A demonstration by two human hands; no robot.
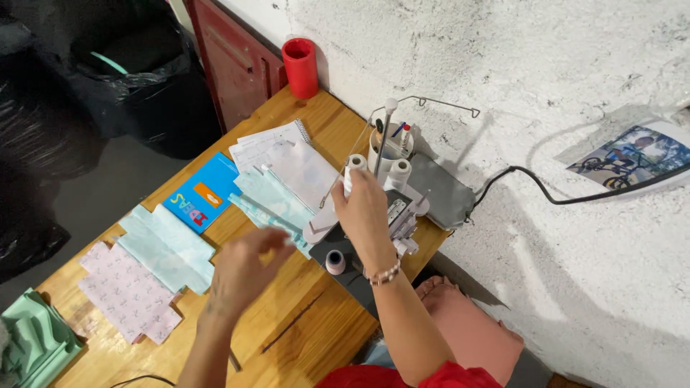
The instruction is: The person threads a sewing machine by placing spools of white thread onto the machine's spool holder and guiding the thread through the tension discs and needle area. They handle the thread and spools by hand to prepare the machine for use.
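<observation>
on a wooden table (316,338) set against a rough white wall: one grey sewing machine (402,208) with a wire thread stand. white thread spools: three counted, one (354,172) under the right hand, one (399,172) beside the stand's pole, one small one (335,261) standing on the machine's bed. one red cup (300,67) at the far corner. one white cup of pens (388,147) behind the machine. one blue booklet (203,192). one spiral notebook (269,144). cut fabric pieces: one pink stack (129,293), two pale blue stacks (167,248) (269,205), one green folded heap (32,345) at the near left edge. bare wood lies open in the near middle; the machine sits at the table's right edge. right hand (366,212): fingers curled, touching the tall spool at the machine's top. left hand (244,269): raised over the table, blurred, fingertips drawn together; whether it pinches anything, cannot tell.
</observation>
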